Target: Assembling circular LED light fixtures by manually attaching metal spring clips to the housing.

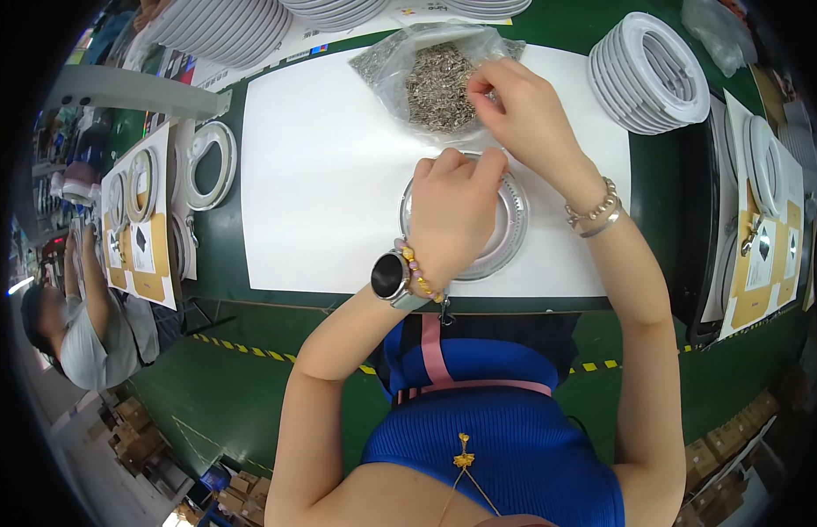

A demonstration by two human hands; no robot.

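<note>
**Hands at the ring, screws at the far edge**

The left hand (452, 211) lies over a round, ribbed, silvery ring (505, 230) near the white sheet's (321, 176) front edge, fingers curled on its rim; what they pinch cannot be told. The right hand (523, 110) pinches closed at the mouth of a crinkled clear bag of small metal screws (435, 83) at the sheet's far edge. The sheet's left half lies bare. Stacked white rings (650, 75) stand beyond the right edge.
</note>
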